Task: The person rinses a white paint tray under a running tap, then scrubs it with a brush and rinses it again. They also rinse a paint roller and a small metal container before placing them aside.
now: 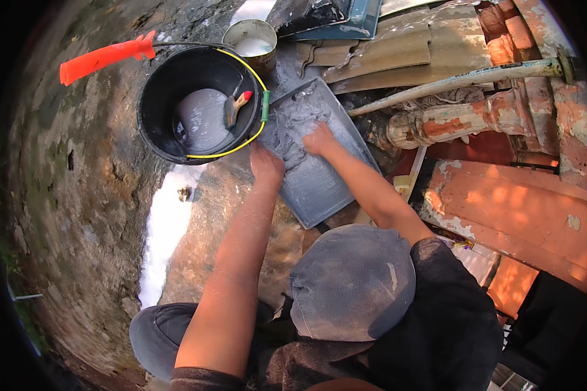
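Observation:
A grey plastic tray (329, 202) lies tilted, thick grey paste (293, 124) spread over its far half. My right hand (319, 138) is closed low in the paste; what its fingers hold, if anything, is hidden. At the tray's near-left rim my left hand (266, 163) is closed on the edge, its fingertips partly hidden. Just beyond it stands a black bucket (151, 107) with a yellow handle, a green grip and pale grey liquid inside. A paintbrush (235, 109) with a red-tipped handle leans within the bucket.
An orange-handled tool (104, 60) lies over the bucket's far rim. Behind stands a tin (267, 49) with pale contents. Corrugated sheets (385, 58), a worn pole (450, 81) and a peeling pipe (463, 124) crowd the right. A stained rough surface (91, 176) spreads left.

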Available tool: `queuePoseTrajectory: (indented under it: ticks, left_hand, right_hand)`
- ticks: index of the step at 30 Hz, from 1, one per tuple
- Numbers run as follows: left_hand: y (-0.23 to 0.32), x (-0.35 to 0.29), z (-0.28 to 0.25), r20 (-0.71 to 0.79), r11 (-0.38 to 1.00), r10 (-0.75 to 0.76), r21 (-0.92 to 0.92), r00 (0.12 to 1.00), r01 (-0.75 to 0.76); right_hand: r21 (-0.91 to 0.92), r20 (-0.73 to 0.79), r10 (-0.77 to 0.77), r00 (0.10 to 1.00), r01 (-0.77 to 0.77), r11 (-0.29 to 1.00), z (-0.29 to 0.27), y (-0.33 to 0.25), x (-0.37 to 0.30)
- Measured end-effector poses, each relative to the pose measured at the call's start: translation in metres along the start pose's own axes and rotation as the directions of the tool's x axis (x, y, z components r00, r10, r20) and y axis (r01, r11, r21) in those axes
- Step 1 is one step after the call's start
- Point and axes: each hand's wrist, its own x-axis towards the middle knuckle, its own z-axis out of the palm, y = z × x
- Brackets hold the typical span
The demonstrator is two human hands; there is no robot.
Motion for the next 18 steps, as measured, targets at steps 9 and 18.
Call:
queuePoseTrajectory:
  ticks: [9, 18]
  left_hand:
    - [-0.001, -0.005, -0.025, 0.119, 0.999, 0.017, -0.051, 0.993, -0.011]
    - [0.011, 0.010, 0.009, -0.026, 0.999, -0.035, -0.020, 0.999, 0.034]
  right_hand:
    - [-0.048, -0.191, -0.013, 0.982, 0.004, 0.999, 0.002, -0.004, -0.018]
    - [-0.137, -0.415, -0.268, 0.870, 0.231, 0.963, 0.020, 0.003, -0.020]
